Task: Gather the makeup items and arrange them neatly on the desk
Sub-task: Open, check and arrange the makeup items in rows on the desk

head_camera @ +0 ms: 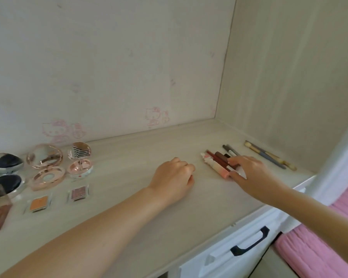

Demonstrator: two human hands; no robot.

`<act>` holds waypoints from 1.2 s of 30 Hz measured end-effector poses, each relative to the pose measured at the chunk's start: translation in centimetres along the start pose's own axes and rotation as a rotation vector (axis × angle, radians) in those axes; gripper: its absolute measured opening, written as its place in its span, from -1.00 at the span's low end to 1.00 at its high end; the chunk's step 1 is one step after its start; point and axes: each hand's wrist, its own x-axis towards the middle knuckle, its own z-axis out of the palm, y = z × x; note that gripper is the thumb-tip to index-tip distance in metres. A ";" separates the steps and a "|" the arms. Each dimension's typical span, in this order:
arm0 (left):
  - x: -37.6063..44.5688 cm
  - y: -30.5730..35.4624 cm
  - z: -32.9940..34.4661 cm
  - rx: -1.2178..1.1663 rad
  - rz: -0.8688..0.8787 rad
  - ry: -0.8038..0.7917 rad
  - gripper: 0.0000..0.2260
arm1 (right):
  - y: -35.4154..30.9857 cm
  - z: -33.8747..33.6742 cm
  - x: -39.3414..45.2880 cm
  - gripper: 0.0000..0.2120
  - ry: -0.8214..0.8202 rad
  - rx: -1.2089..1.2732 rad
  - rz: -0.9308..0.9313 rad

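Bare forearms reached across the desk [129,207] from its front edge. A person's left hand [174,177] rested mid-desk, fingers curled and holding nothing, while the right hand [247,173] pinched a cluster of lip tubes and pencils [215,161] toward the right end. Two makeup brushes [269,155] lay just beyond, near the right back corner. Open compacts [46,167] and small eyeshadow pans [58,198] stood in rows at the left end.

desk [129,197]: pale matt woodgrain | compacts [45,157]: glossy rose-gold metallic | drawer handle [249,240]: dark, smooth
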 end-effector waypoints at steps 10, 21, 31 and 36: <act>10.6 1.9 1.9 -0.308 -0.136 -0.127 -0.70 | 4.3 -0.7 3.8 -0.62 -0.067 -0.116 0.000; 14.5 2.8 5.1 -0.273 -0.248 -0.282 -0.77 | 5.7 1.4 5.0 -0.75 -0.009 -0.161 -0.136; 14.5 3.6 4.0 -0.655 -0.390 -0.084 -0.73 | 5.3 1.4 3.7 -0.74 0.171 0.001 -0.016; 13.7 4.2 1.7 -1.202 -0.578 0.110 -0.75 | 3.4 0.3 3.4 -0.79 0.318 0.418 0.172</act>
